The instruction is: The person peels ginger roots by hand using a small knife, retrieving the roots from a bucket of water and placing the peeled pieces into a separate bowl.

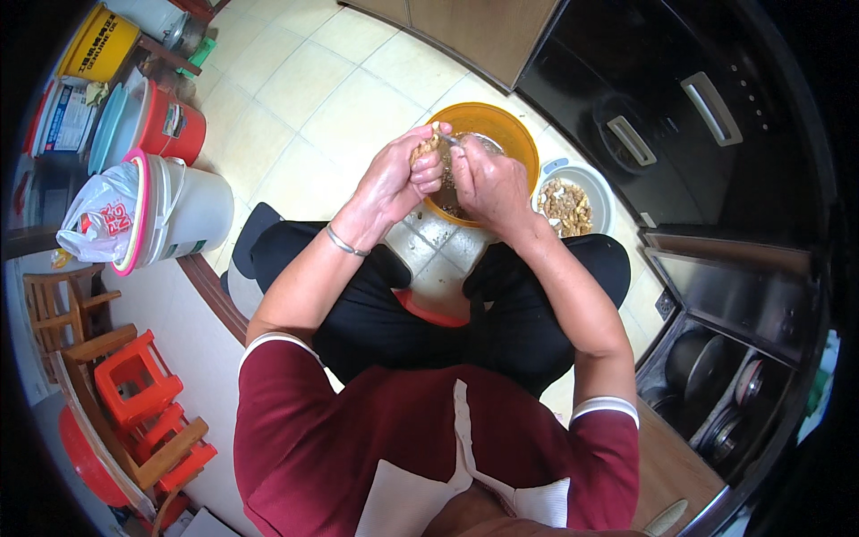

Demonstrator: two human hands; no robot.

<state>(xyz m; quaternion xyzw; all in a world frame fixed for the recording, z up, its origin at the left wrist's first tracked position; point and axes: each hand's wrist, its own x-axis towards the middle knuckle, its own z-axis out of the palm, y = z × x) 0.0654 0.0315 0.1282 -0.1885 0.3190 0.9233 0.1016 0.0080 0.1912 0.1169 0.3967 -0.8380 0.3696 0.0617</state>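
Note:
Over the orange basin, my left hand is closed round a tan, knobbly piece of food, whose exact kind I cannot make out. Close beside it, my right hand grips a small metal tool; only a grey bit of it shows between the fingers, touching or nearly touching the piece. Dark bits lie inside the basin, partly hidden by my hands. Right of the basin, a pale grey bowl holds many brown, yellow and white pieces.
Black cabinet fronts rise at the right, with an open drawer of pans lower down. Left stand a white bucket with a plastic bag on top, a red bucket and a yellow bucket. Red stools sit lower left.

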